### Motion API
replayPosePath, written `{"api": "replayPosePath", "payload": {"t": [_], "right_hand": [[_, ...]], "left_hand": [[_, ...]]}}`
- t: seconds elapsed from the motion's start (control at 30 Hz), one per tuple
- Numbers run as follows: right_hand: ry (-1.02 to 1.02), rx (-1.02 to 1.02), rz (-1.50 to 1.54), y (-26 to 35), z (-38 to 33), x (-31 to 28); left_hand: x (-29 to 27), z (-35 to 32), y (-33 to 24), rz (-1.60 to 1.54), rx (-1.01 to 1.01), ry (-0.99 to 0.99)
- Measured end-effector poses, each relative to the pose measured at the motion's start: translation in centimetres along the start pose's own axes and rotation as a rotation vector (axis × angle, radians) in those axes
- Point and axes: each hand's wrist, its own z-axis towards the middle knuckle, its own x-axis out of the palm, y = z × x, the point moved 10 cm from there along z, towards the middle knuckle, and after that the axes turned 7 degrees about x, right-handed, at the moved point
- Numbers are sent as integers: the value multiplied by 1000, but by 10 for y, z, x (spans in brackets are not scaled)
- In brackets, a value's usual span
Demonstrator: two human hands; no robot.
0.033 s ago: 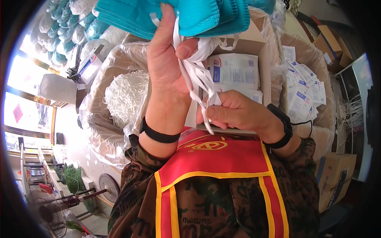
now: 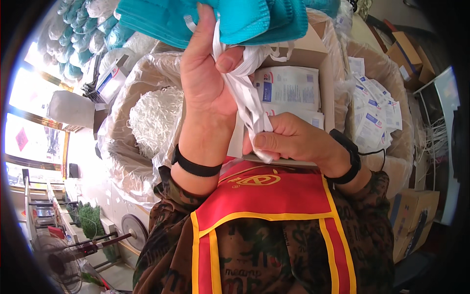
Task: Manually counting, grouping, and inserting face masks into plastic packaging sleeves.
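At the top of the view, cut off by its edge, is a stack of teal folded face masks point(image 2: 259, 24). My left hand point(image 2: 208, 85) is closed at the stack's lower edge, thumb up against the masks and fingers round the tops of their white elastic straps point(image 2: 248, 100). Those straps hang down in a loose bundle towards my body. Lower and to the right, my right hand point(image 2: 291, 137) pinches the bundle's lower end between thumb and fingers. Behind the hands stands an open cardboard box point(image 2: 334, 81) containing flat white-and-blue packets point(image 2: 289, 88).
On the left, a plastic-lined carton point(image 2: 122, 83) contains a heap of white strips point(image 2: 155, 120). Another lined carton point(image 2: 404, 132) on the right holds more packets point(image 2: 372, 122). Bagged teal goods point(image 2: 73, 36) are piled far left, and a fan point(image 2: 58, 262) stands at lower left.
The lower ends of the straps have shifted slightly right and are gathered closer into my right hand. My left hand and the masks stay almost in place.
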Motion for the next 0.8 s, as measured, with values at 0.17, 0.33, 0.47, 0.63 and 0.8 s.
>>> {"api": "replayPosePath", "payload": {"t": [0.17, 0.33, 0.47, 0.63, 0.8], "right_hand": [[40, 138, 74, -18, 0, -1], [123, 108, 338, -3, 3, 12], [49, 141, 438, -9, 7, 9], [8, 94, 304, -11, 6, 3], [-121, 160, 75, -18, -13, -22]], "left_hand": [[-2, 3, -9, 37, 39, -35], [5, 0, -2, 61, 46, -2], [7, -3, 0, 240, 55, -1], [-1, -10, -27, 493, 343, -304], [7, 9, -68, 148, 37, 160]]}}
